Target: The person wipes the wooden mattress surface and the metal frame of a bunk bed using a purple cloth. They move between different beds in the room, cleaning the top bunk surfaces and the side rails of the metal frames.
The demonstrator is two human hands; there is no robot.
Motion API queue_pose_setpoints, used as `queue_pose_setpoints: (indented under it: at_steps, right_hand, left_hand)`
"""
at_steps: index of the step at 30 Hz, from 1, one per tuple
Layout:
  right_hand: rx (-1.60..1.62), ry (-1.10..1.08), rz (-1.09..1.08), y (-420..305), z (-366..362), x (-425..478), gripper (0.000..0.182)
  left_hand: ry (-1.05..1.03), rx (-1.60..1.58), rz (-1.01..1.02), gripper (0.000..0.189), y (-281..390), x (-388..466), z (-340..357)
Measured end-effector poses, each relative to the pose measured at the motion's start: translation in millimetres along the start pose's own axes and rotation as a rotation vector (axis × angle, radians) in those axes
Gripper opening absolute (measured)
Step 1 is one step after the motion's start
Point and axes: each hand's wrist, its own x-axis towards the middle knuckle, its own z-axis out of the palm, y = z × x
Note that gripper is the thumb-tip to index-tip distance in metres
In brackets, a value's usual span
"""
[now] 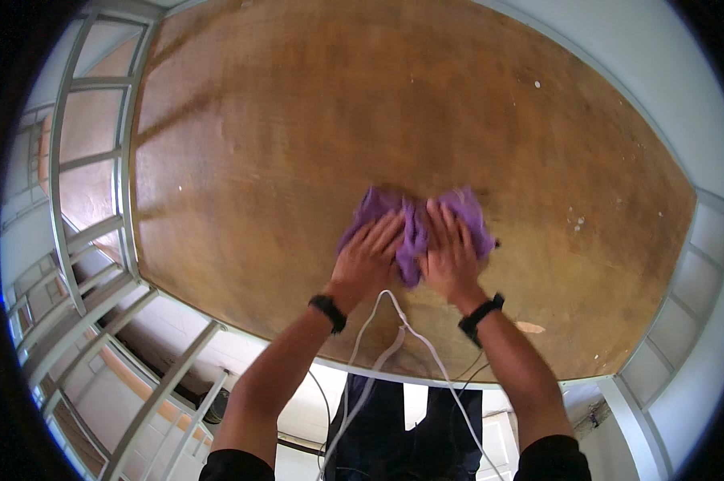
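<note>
A crumpled purple cloth (411, 246) lies on a brown plywood board (313, 138), bunched into a fold down its middle. My left hand (368, 255) presses its left half down with the fingers stretched forward. On the right half rests my right hand (452, 252), its fingers also extended over the fabric. Both palms hide part of the cloth. Each wrist wears a black band, the left one (329, 313) and the right one (481, 318). A white cord (387, 293) hangs in front of the camera, between my forearms.
Metal bed-frame rails with a ladder (91, 156) border the board on the left. A white wall (656, 78) runs along the far right side, and a barred end rail (668, 300) stands at right. Small pale specks (578, 223) and a chipped patch (529, 327) mark the wood.
</note>
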Motion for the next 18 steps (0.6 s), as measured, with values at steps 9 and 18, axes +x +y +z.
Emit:
queue_pose_setpoints:
  at_steps: [9, 18]
  right_hand:
    - [-0.221, 0.288, -0.02, 117, -39, 254, 0.059]
    - [-0.283, 0.347, -0.019, 188, -33, 364, 0.059]
  left_hand:
    - [0.241, 0.227, 0.11, 0.061, -141, 242, -92]
    - [0.295, 0.31, 0.083, 0.063, -203, 361, -126]
